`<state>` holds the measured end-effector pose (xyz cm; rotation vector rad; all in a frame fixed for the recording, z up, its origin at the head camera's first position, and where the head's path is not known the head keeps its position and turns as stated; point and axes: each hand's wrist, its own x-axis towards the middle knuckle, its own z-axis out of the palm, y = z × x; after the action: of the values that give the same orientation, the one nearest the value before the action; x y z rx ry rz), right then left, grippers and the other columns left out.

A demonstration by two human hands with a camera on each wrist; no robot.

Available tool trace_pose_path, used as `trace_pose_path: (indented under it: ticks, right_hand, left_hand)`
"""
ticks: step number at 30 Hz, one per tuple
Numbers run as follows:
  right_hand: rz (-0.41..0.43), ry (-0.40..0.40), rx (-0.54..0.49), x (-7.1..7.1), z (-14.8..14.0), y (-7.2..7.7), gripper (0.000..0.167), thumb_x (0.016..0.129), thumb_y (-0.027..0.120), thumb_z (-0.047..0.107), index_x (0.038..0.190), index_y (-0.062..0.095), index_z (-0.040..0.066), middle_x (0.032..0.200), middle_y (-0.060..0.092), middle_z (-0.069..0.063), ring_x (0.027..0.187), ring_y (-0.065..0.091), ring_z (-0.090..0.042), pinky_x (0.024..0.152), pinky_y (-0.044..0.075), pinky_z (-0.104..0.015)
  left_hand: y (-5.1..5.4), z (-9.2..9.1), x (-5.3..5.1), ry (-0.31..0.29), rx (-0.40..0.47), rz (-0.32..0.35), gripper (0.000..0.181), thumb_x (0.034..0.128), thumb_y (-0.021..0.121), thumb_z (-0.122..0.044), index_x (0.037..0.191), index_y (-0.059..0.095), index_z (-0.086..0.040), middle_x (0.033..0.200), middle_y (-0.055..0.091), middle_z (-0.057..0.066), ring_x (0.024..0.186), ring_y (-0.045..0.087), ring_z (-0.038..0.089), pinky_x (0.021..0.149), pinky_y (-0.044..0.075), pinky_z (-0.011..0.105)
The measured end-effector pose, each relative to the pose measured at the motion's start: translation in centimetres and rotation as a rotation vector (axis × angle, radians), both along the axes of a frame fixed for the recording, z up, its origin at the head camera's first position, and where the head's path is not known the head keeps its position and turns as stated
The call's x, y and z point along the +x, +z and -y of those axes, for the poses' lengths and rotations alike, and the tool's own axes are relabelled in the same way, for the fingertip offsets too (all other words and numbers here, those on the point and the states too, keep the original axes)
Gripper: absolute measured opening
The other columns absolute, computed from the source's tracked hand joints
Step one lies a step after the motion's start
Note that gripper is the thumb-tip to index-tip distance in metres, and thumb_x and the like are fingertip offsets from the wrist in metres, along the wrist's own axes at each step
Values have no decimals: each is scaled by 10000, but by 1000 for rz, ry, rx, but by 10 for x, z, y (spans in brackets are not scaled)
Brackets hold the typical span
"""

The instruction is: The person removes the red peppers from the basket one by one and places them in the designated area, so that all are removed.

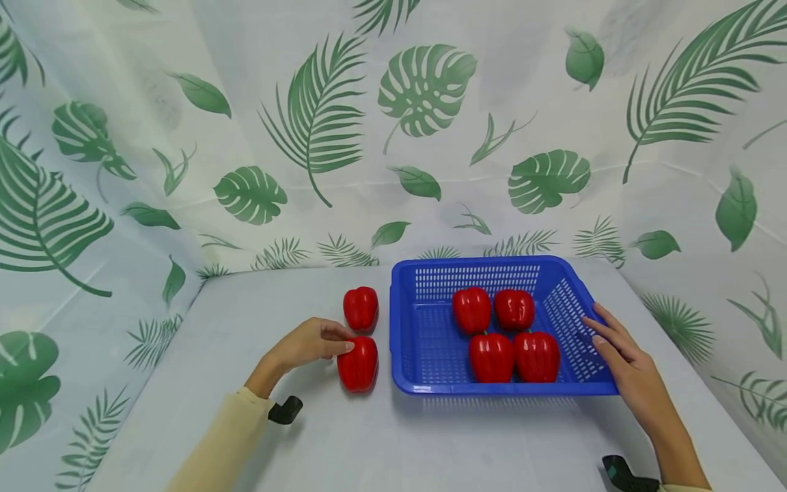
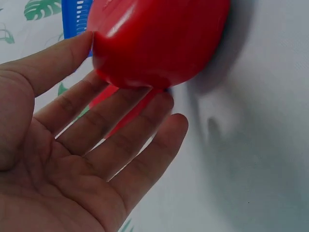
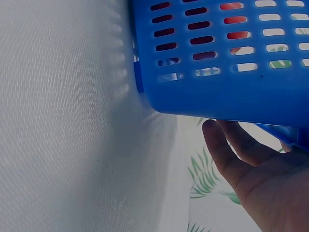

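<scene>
My left hand (image 1: pixel 312 344) pinches the nearer of two red bell peppers (image 1: pixel 358 369) left of the basket. In the left wrist view the thumb (image 2: pixel 77 50) touches one edge of this glossy pepper (image 2: pixel 159 43), and some fingertips lie behind it. Just beyond it sits the other red bell pepper (image 1: pixel 361 307). Straight fingers of my right hand (image 1: pixel 627 365) rest on the right rim of the blue basket (image 1: pixel 504 389). Seen from the right wrist, two fingers (image 3: pixel 222 150) lie against the basket's outer side (image 3: pixel 212 94). Several red bell peppers (image 1: pixel 492 357) lie inside the basket.
A white table (image 1: pixel 430 451) carries everything. Behind it hangs a pale cloth (image 1: pixel 467 20) printed with green leaves. The basket's left part shows its bare slotted floor (image 1: pixel 433 335). A black wrist device (image 1: pixel 285 410) sits by the left sleeve.
</scene>
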<state>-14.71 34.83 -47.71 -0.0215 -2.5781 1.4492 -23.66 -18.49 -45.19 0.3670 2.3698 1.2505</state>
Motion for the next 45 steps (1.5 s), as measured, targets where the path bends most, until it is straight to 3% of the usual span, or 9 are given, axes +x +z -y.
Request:
trace_pose_path:
  ticks: [7,14,19,22,27,45]
  right_hand:
    - [4,1,-7,0,0,2,556,1170,433,338,1631,412,27,1787,146,56,1637,39,-352,1153,118,-826]
    - [12,1,-12,0,1,2,561,1169,433,346,1631,412,29,1791,136,26,1621,20,-436,1129,132,-849]
    - [14,-2,-8,-1,1,2,566,1168,432,353,1630,412,27,1791,134,31,1613,25,-462,1125,139,-852]
    - [11,-2,-7,-1,1,1,563,1168,433,350,1625,418,21,1790,138,35,1616,28,-449,1131,131,-848]
    - [3,-1,-5,0,0,0,557,1169,433,341,1626,419,23,1785,149,65,1631,39,-382,1145,126,-833]
    - [-4,5,-9,0,-1,-1,545,1172,429,322,1625,417,18,1785,151,57,1639,27,-328,1149,96,-837]
  left_hand:
    - [8,-3,-4,39,36,-24,485,1027,713,-335,1412,677,-42,1270,727,88,1121,687,296,980,589,529]
    - [25,-11,-9,45,192,-87,688,1087,616,-363,1682,361,-130,1497,596,200,1317,617,387,1100,500,565]
    - [36,-19,-13,21,284,-108,802,1108,554,-400,1744,79,-286,1712,343,161,1550,372,364,1204,358,588]
    - [42,-26,-16,20,301,-117,812,1110,510,-462,1731,-4,-367,1768,217,91,1620,205,323,1248,243,620]
    - [49,-41,-20,15,332,-120,784,1113,445,-516,1720,-37,-400,1785,146,41,1632,148,285,1266,163,640]
    - [62,-122,-37,21,513,-102,808,1117,437,-519,1736,-31,-295,1787,140,52,1630,168,233,1281,238,521]
